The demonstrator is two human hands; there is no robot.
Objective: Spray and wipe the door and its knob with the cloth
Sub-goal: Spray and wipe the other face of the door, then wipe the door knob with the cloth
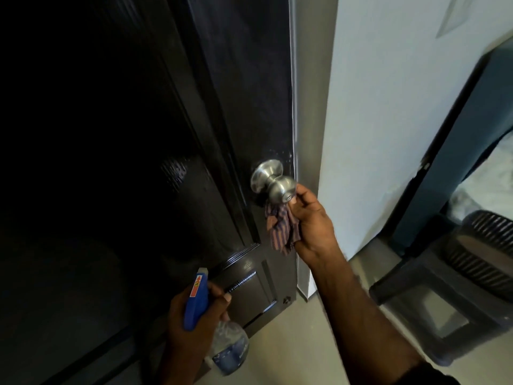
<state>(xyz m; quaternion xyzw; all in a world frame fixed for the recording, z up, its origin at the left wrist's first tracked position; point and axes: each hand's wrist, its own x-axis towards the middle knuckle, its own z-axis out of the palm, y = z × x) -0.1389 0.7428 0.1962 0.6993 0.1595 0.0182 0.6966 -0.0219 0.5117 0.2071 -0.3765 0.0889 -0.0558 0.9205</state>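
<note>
A: Door point(244, 87): black, glossy, raised panels, wood grain showing where light strikes; fills left and centre of view, free edge toward right. Fine droplets or specks on face just above knob.

B: Knob point(273, 182): brushed silver metal, round, on a round plate; set near door's right edge at mid height. Small keyhole or button at centre of its face, too small to tell which.

A: Cloth point(280, 229): striped, reddish and dark blue, crumpled; hanging just below knob, upper end tucked under knob's underside and seemingly touching it.

B: Right hand point(311, 220): fingers curled round cloth, gripping it against palm; thumb tip against knob's lower right rim. Forearm running down to lower right corner, dark sleeve at edge of view.

A: Spray bottle point(230, 348): clear body, blue trigger head with red label bearing an arrow; low in view, in front of door's lower panel, nozzle aimed up at door.

B: Left hand point(194, 315): wrapped round bottle's neck and head, one finger laid across front by trigger.

A: Surroundings: pale wall point(388, 107) right of door edge; beige floor point(305, 343) below; dark ribbed bin point(483, 254) and dark plastic stool point(444, 295) at far right, well apart from door.
</note>
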